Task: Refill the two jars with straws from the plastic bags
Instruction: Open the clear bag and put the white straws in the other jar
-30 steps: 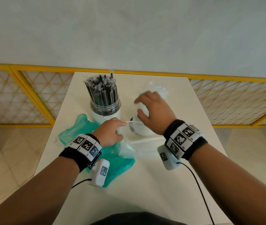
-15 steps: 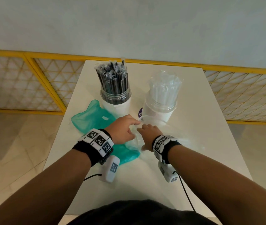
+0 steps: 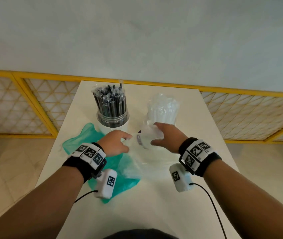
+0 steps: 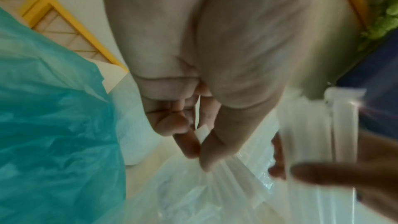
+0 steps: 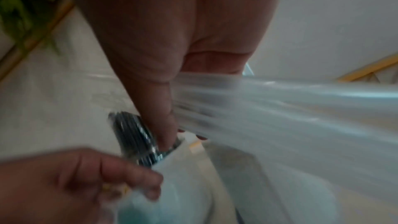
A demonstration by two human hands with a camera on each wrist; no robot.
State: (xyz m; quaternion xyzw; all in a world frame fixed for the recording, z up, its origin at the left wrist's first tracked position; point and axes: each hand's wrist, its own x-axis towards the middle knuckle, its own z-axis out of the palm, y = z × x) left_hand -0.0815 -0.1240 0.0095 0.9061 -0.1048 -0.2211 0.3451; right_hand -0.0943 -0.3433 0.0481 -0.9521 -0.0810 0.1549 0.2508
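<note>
On the white table (image 3: 189, 195) the left jar (image 3: 113, 119) is packed with black wrapped straws (image 3: 110, 102). The right jar, mostly hidden, holds clear wrapped straws (image 3: 163, 107). My right hand (image 3: 154, 134) grips a bundle of clear straws (image 3: 145, 135) just in front of that jar, above the mouth of the clear plastic bag (image 3: 147, 161). The right wrist view shows this bundle (image 5: 269, 108) running across my palm. My left hand (image 3: 127, 140) pinches the bag's edge between thumb and forefinger (image 4: 191, 144).
A teal plastic bag (image 3: 87, 140) lies flat under my left wrist, left of the clear bag. A yellow lattice railing (image 3: 240, 114) runs behind the table, against a pale wall. Cables hang from both wrist cameras over the near table edge.
My right hand went from the right jar down into the clear bag, and has now come up gripping a bundle of clear straws. My left hand kept its pinch on the bag's edge.
</note>
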